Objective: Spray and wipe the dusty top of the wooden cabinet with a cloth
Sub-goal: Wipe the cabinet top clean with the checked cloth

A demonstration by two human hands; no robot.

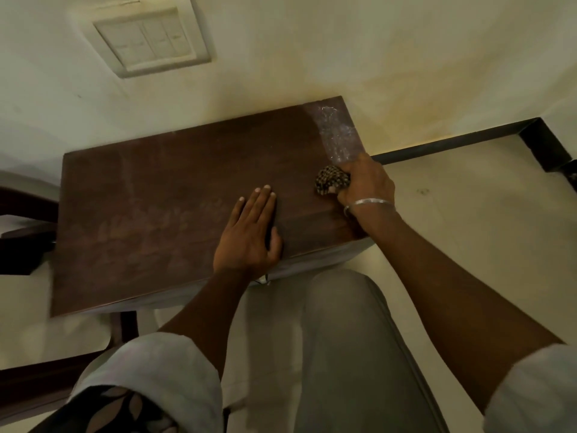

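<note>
The right hand [365,182] has its fingers curled tight round a balled-up patterned cloth [331,179], pressing it on the wooden cabinet top [156,198] just below a pale dusty patch [337,132]. The left hand [249,232] lies flat beside it, fingers straight, near the front edge.

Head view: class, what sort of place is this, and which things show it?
Likely a room in a home: a wooden cabinet stands against a painted wall, a switch plate is set in that wall, and dark skirting edges the pale floor.
</note>
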